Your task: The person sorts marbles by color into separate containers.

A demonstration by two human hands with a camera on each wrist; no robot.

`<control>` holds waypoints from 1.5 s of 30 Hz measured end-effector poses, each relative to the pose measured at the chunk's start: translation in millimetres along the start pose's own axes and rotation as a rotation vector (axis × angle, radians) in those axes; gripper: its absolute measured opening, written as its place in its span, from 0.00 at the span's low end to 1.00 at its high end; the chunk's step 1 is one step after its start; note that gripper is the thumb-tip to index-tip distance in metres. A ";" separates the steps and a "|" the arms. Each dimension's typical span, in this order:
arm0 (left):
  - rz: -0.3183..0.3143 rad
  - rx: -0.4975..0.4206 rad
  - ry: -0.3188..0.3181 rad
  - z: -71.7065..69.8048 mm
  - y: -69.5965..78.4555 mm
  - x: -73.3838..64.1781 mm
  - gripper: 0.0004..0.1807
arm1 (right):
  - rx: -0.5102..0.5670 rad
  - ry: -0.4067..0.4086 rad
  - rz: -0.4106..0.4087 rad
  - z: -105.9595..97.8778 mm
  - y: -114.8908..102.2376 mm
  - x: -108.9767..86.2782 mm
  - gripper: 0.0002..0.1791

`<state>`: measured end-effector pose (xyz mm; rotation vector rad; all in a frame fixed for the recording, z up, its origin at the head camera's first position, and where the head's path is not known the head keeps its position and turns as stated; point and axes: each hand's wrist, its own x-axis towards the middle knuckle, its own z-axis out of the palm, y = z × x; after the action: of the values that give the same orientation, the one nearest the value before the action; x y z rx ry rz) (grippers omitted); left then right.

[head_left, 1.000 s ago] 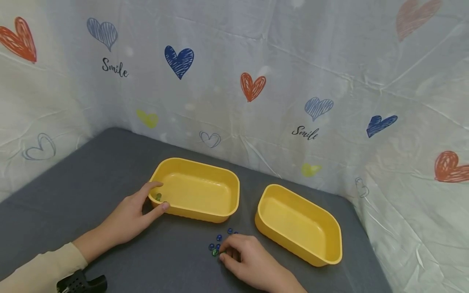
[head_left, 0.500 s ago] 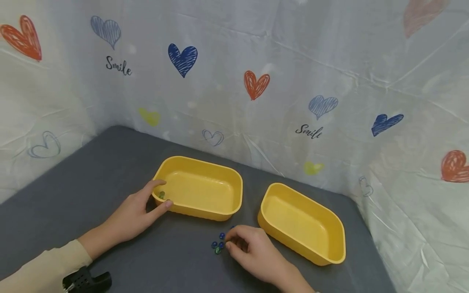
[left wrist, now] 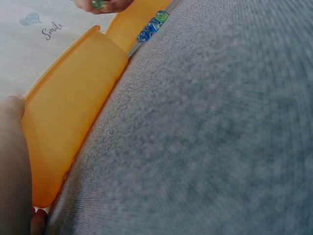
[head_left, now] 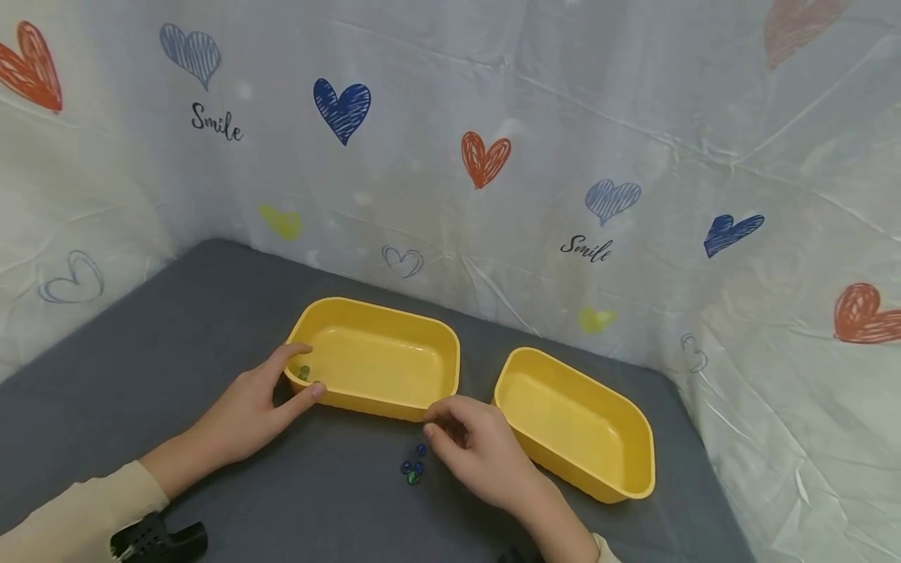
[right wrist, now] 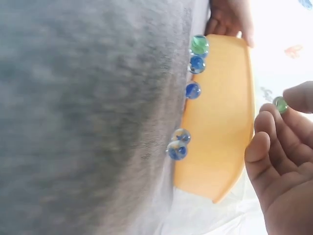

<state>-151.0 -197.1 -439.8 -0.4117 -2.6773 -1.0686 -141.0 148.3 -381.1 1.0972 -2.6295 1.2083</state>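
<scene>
My right hand [head_left: 482, 453] is raised off the cloth near the front right corner of the left yellow tub [head_left: 383, 363]. In the right wrist view it pinches a green glass marble [right wrist: 280, 104] between thumb and fingers. The left hand [head_left: 242, 414] grips the left end of that same tub, thumb over its front rim and a finger over the left side. Inside, by those fingers, lie green marbles [head_left: 303, 373]. On the cloth below the right hand sit another green marble [head_left: 413, 478] and several blue marbles [right wrist: 193, 90]; the right hand hides some of these from the head view.
A second yellow tub [head_left: 570, 418] stands at an angle to the right, with no marbles visible in it. Grey cloth [head_left: 281, 500] covers the table. A white curtain [head_left: 422, 156] printed with hearts hangs behind.
The right hand has lifted from the marbles on the cloth and moved up and forward toward the left tub, carrying the green marble. The left hand stays on the tub.
</scene>
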 end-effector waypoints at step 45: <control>-0.012 -0.011 -0.005 -1.0 -0.3 -0.3 0.37 | -0.014 0.092 0.075 19.4 15.2 60.0 0.10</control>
<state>-150.7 -198.1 -439.3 -0.4021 -2.6827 -1.0874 -190.7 106.8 -385.4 0.9256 -2.6274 1.2204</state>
